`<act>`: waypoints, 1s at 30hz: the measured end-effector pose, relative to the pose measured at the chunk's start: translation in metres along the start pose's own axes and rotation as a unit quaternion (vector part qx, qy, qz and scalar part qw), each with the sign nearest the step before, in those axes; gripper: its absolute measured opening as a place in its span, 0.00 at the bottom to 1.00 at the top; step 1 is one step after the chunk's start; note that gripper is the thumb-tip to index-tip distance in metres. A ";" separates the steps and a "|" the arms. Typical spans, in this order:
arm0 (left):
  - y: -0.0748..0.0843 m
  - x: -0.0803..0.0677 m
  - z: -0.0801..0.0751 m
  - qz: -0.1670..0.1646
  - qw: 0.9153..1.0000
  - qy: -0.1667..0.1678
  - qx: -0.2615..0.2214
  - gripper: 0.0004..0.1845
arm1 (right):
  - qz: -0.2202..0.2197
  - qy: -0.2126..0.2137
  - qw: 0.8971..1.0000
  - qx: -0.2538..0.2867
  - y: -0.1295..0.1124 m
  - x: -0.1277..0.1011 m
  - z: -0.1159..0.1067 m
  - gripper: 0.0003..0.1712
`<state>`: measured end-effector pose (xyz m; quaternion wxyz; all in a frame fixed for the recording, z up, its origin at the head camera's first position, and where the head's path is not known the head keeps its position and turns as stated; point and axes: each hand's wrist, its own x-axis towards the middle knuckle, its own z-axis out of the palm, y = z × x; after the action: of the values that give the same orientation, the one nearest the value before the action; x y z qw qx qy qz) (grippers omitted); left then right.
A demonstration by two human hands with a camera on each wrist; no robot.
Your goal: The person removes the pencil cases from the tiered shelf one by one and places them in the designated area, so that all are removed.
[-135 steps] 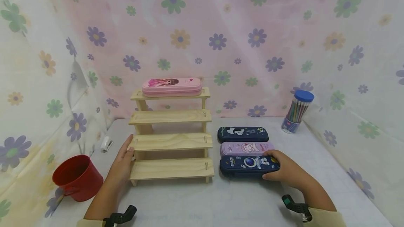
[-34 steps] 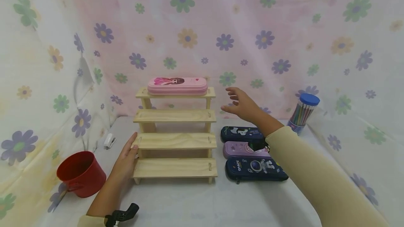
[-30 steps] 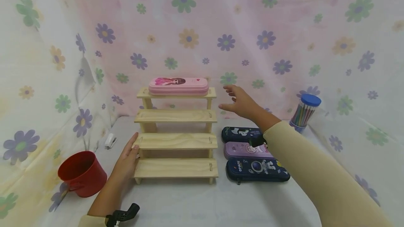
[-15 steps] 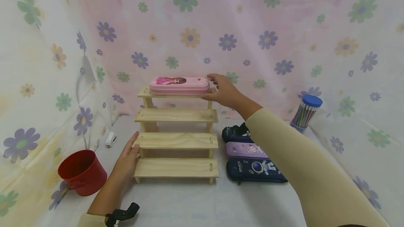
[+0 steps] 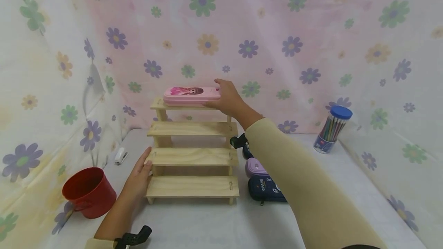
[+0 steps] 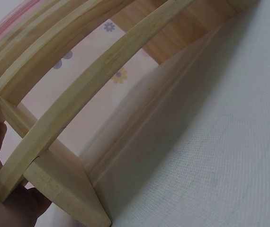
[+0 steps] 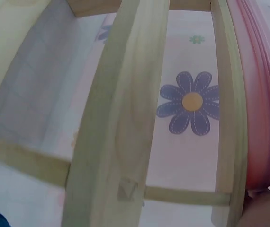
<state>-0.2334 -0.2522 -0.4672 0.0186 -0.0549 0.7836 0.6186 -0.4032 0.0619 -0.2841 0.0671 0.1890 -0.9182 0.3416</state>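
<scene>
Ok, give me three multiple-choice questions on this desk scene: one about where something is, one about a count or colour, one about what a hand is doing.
1. Where does the pink pencil case lie?
A. on the top step of the wooden stepped shelf
B. on the bottom step
C. in the red bucket

2. How many steps does the wooden stepped shelf have?
A. two
B. four
C. six

3. What is the right hand doing?
A. resting flat on the table
B. gripping the pink pencil case's right end
C. holding the tube of coloured pencils

Answers: 1 A, the case sits on the highest board. 2 B, four boards show in the head view. 3 B, fingers wrap the case's end while the left hand rests against the shelf's side.
</scene>
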 end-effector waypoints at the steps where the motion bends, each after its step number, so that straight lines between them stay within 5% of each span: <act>1: 0.000 -0.001 0.000 0.001 1.000 -0.001 -0.002 0.31 | 0.004 0.000 1.000 -0.001 -0.002 0.001 0.002 0.64; 15: 0.000 -0.001 -0.001 0.018 1.000 -0.010 -0.017 0.31 | 0.056 0.013 0.998 -0.021 -0.006 -0.003 0.008 0.60; 30: 0.000 -0.001 -0.001 0.011 1.000 0.004 0.019 0.31 | 0.034 0.023 0.999 -0.014 0.002 -0.018 0.003 0.58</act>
<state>-0.2329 -0.2533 -0.4665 0.0100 -0.0483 0.7958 0.6036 -0.3879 0.0665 -0.2924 0.0790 0.1484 -0.9272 0.3348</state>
